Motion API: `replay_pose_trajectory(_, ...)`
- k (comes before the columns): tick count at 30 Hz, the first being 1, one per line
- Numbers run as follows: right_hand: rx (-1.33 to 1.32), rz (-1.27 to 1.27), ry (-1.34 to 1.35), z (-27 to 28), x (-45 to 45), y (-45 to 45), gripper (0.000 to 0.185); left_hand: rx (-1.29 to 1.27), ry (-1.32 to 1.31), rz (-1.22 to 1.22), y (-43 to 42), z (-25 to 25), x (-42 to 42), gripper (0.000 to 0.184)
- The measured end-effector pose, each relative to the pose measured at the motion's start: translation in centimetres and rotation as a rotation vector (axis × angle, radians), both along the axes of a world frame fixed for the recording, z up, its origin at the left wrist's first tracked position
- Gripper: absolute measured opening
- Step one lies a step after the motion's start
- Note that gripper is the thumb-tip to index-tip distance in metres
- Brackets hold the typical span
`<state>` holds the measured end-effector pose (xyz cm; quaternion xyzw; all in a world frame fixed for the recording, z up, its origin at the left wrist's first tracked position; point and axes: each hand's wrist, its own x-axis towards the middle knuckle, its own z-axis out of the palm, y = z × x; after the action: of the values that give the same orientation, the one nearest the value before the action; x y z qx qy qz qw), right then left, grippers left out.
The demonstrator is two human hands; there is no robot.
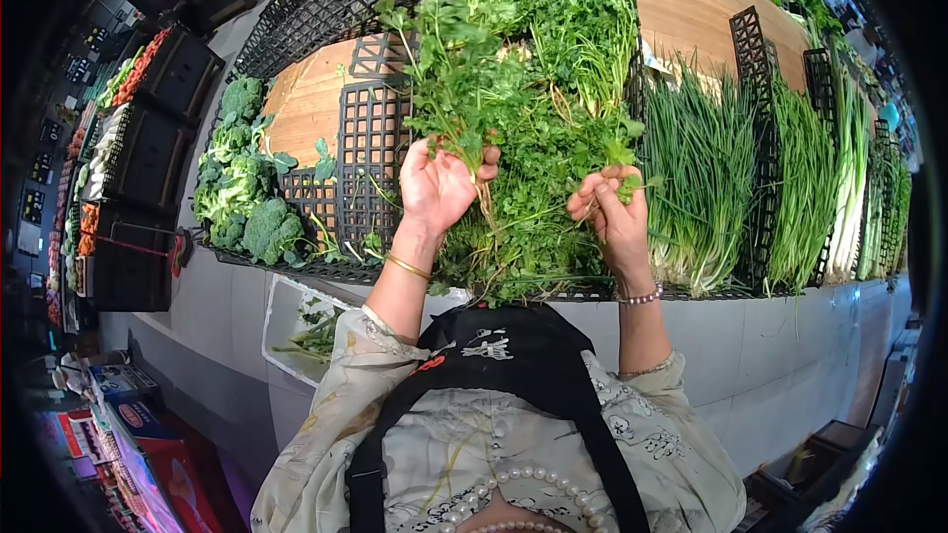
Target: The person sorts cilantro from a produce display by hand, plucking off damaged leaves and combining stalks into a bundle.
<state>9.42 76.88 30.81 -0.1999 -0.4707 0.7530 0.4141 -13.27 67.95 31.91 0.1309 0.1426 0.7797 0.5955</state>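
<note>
A bunch of cilantro (456, 89) stands upright in my left hand (440, 186), its roots and stems hanging below my curled fingers. My right hand (612, 205) is closed in a pinch on a small cilantro sprig (620, 150), whose leaves stick out by the fingertips. Under and between both hands lies a thick heap of cilantro (533, 207), reaching back to more leafy bunches (583, 25). Black plastic grid dividers (373, 128) border the heap on the left.
Broccoli heads (247, 173) lie at the left of the display. Green onions (696, 173) and other long greens (802, 178) fill the right side, between black dividers (755, 59). A white bin (286, 331) with green scraps sits below the front edge. More produce shelves (148, 109) stand farther left.
</note>
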Motion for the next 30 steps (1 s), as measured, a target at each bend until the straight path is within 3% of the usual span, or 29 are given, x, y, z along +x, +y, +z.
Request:
replay_pose_trajectory(4, -0.061, 0.005, 0.043, -0.1, 0.7, 0.7, 0.032, 0.134, 0.053, -0.018, 0.2, 0.2, -1.1, 0.05)
replay_pose_trajectory(7, -0.154, -0.003, 0.013, -0.5, 1.4, 1.5, 0.026, 0.057, 0.396, 0.121, 2.4, 2.4, -3.4, 0.042)
replay_pose_trajectory(8, -0.181, -0.019, 0.021, -0.4, 1.5, 1.4, 0.018, -0.003, 0.484, 0.169, 3.5, 3.6, -4.4, 0.029)
replay_pose_trajectory(12, -0.1, -0.016, 0.02, -1.0, 3.0, 2.4, 0.01, -0.015, 0.864, 0.353, 12.1, 8.9, -8.5, 0.032)
replay_pose_trajectory(14, -0.041, -0.008, -0.01, -0.8, 3.8, 3.0, 0.01, -0.161, 1.076, 0.458, 17.1, 10.7, -10.1, 0.04)
replay_pose_trajectory(15, -0.012, -0.004, -0.028, -0.6, 4.2, 3.3, 0.009, -0.396, 1.28, 0.529, 19.3, 10.8, -11.3, 0.051)
replay_pose_trajectory(17, 0.016, -0.052, -0.075, 0.3, 4.8, 3.8, 0.008, -0.693, 1.969, 1.176, 23.0, 8.3, -12.5, 0.06)
replay_pose_trajectory(18, 0.026, -0.066, -0.117, 0.5, 5.4, 4.2, 0.008, -0.528, 2.104, 1.24, 22.9, 7.9, -11.8, 0.065)
replay_pose_trajectory(19, 0.036, -0.08, -0.157, 0.4, 5.9, 4.7, 0.008, -0.53, 2.231, 1.006, 22.2, 8.0, -10.3, 0.068)
replay_pose_trajectory(21, 0.004, -0.087, -0.142, -0.1, 6.7, 5.5, 0.007, -0.683, 2.524, 0.649, 22.5, 3.4, -10.3, 0.072)
replay_pose_trajectory(23, -0.033, -0.08, -0.156, -0.3, 7.3, 6.2, 0.008, -0.878, 2.593, 0.534, 21.6, 1.5, -8.5, 0.083)
replay_pose_trajectory(27, -0.037, -0.055, -0.232, 0.0, 7.0, 7.0, 0.006, -0.847, 2.372, 0.565, 22.8, -2.8, -11.7, 0.081)
replay_pose_trajectory(29, -0.066, -0.044, -0.223, -0.3, 6.7, 7.2, 0.008, -0.444, 2.374, 0.756, 23.3, -3.9, -14.5, 0.059)
replay_pose_trajectory(30, -0.081, -0.031, -0.232, -0.4, 6.6, 7.3, 0.009, -0.455, 2.328, 0.676, 22.6, -2.7, -14.8, 0.055)
